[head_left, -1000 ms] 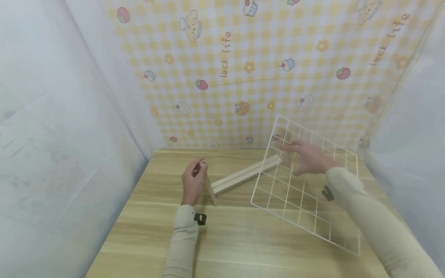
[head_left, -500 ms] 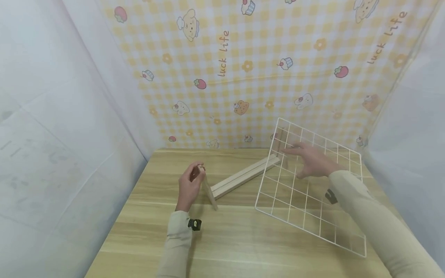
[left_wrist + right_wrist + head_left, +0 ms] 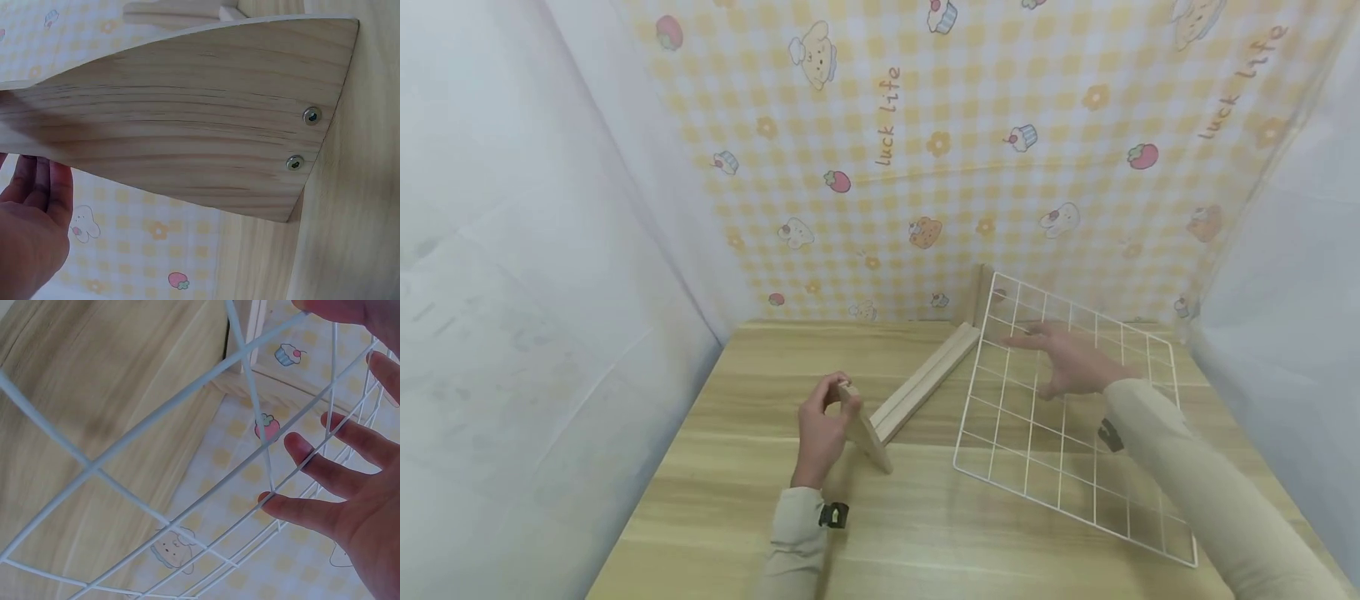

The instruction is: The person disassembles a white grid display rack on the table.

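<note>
My left hand (image 3: 822,429) grips the narrow upper end of a wooden end panel (image 3: 871,442). In the left wrist view two metal bolts (image 3: 312,116) sit near the panel's wide lower edge. A pair of wooden bars (image 3: 925,383) joins it to a second upright panel (image 3: 981,296) farther back. My right hand (image 3: 1075,358) holds a white wire grid panel (image 3: 1058,509), tilted, to the right of this wooden stand. Spread fingers and thumb bear on its wires in the right wrist view, where the stand's far end shows behind the mesh.
The stand rests on a wood-grain table (image 3: 700,483). A yellow checked cloth (image 3: 955,192) with cartoon prints hangs along the table's back edge. White sheets enclose the left and right sides.
The wooden stand has turned: its near end has come toward me, and its far end has shifted left, out from behind the wire grid panel. The grid has dropped slightly, still held.
</note>
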Tool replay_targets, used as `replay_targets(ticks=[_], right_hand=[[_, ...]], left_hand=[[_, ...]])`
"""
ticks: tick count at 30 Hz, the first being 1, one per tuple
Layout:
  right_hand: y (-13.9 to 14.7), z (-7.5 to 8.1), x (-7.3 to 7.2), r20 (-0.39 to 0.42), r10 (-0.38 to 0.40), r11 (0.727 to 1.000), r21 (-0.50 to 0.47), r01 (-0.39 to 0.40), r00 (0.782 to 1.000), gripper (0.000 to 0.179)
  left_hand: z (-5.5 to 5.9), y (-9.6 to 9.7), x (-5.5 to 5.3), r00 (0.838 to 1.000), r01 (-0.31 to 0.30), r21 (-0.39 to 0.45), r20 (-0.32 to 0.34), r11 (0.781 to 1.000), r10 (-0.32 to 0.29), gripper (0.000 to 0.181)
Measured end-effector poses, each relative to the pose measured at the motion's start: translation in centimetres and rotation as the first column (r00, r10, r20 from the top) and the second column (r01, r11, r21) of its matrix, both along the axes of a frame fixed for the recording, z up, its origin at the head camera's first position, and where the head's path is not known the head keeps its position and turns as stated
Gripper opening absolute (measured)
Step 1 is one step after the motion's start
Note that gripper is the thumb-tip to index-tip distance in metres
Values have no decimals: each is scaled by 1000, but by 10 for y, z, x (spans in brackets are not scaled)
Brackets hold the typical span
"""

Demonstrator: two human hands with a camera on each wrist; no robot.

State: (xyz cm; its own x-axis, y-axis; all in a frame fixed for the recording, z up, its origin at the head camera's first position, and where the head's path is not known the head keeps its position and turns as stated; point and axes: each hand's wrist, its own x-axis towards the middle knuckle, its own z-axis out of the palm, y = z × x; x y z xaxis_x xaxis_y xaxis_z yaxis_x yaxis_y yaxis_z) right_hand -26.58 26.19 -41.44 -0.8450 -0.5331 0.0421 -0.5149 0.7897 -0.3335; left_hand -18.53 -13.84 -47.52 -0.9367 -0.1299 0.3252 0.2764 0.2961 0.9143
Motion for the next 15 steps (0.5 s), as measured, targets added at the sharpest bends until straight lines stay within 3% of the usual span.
replay_targets(ticks=[10, 15], right_hand=[[-5, -9, -2, 85, -3, 1000, 20, 1, 996, 96], [-9, -14, -3, 93, 9, 999, 34, -12, 996, 97]], left_hand=[[-2, 19, 14, 998, -39, -38, -56, 998, 37, 29], [-5, 22, 19, 991, -53, -64, -125, 997, 45, 31]])
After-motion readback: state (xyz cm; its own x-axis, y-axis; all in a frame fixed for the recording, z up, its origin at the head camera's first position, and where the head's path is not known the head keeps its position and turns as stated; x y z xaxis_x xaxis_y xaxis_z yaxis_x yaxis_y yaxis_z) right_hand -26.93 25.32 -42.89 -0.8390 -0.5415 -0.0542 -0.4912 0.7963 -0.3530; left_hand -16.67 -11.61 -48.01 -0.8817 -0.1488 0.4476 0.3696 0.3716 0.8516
